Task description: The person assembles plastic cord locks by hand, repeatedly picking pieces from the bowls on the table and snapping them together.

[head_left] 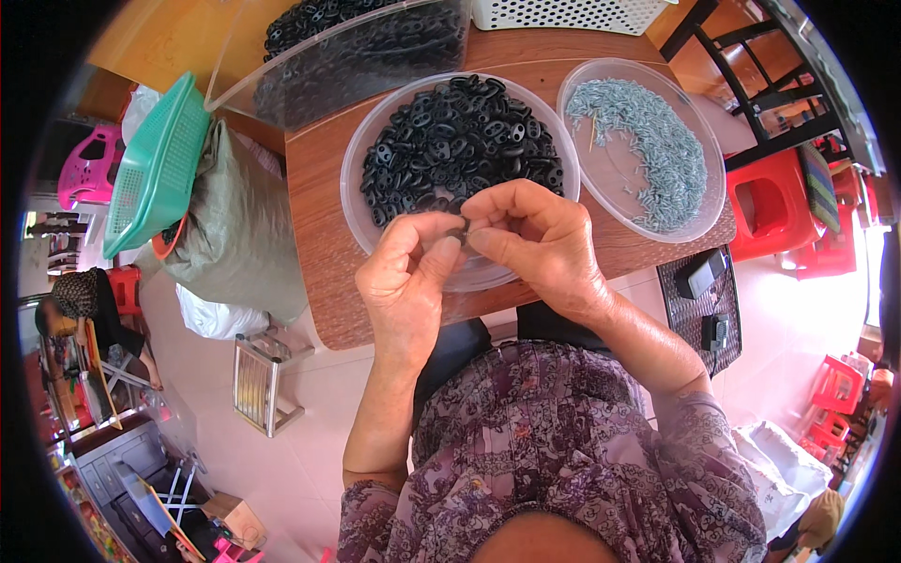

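My left hand [405,286] pinches a small black plastic piece [456,233] between thumb and forefinger, over the near side of a round clear tub [351,178]. Thumb and fingertips of my right hand [542,236] are pressed together against that piece; anything they hold is too small to make out. The tub is heaped with small black oval pieces [460,131] that have holes in them. To its right, a shallow round clear tray [615,171] contains many thin grey-blue pins [662,141] and a thin yellowish stick [592,129].
Both containers rest on a brown wooden table [324,272]. Behind the tub stands a clear bin [375,80] of black pieces, beside a white perforated basket [572,14]. A green basket [155,169] and a sack [244,225] are at left, red stools [770,206] at right.
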Motion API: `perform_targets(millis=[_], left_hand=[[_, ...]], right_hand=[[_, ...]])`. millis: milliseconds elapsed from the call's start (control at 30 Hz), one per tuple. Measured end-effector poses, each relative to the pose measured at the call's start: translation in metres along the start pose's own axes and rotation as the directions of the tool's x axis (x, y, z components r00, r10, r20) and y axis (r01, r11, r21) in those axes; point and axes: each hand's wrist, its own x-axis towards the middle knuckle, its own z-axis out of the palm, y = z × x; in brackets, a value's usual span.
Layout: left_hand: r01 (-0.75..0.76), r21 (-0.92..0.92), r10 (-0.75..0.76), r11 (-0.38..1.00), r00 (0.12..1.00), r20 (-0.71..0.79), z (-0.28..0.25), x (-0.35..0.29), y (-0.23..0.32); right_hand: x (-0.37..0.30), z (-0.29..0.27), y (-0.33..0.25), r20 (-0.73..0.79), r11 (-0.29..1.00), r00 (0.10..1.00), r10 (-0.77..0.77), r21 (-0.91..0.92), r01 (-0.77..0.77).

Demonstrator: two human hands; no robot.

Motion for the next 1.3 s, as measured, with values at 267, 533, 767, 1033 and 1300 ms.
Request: perform_targets(millis=[267, 533, 767, 1033, 1300], left_hand=[[-0.041, 0.119, 0.045, 0.992, 0.998, -0.032, -0.002, -0.002, 0.0], [-0.092, 0.234, 0.104, 0.968, 0.994, -0.041, -0.001, -0.003, 0.002], [-0.237, 0.389, 0.253, 0.89, 0.967, 0.009, 0.0, -0.001, 0.002], [-0.235, 0.388, 0.261, 0.891, 0.965, -0.015, 0.003, -0.003, 0.0], [0.044, -0.069, -0.054, 0.997, 0.986, -0.156, 0.004, -0.003, 0.001]], right_hand=[[0.0, -0.001, 0.002, 0.008, 0.993, 1.0, -0.001, -0.115, 0.002], [0.002, 0.001, 0.008, -0.009, 0.988, 0.998, -0.061, -0.14, 0.059], [0.002, 0.001, 0.008, 0.006, 0.99, 0.998, -0.055, -0.132, 0.055], [0.001, 0.002, 0.006, 0.046, 0.983, 0.999, 0.002, -0.183, 0.007], [0.003, 0.005, -0.001, 0.047, 0.995, 0.999, 0.008, -0.104, -0.003]])
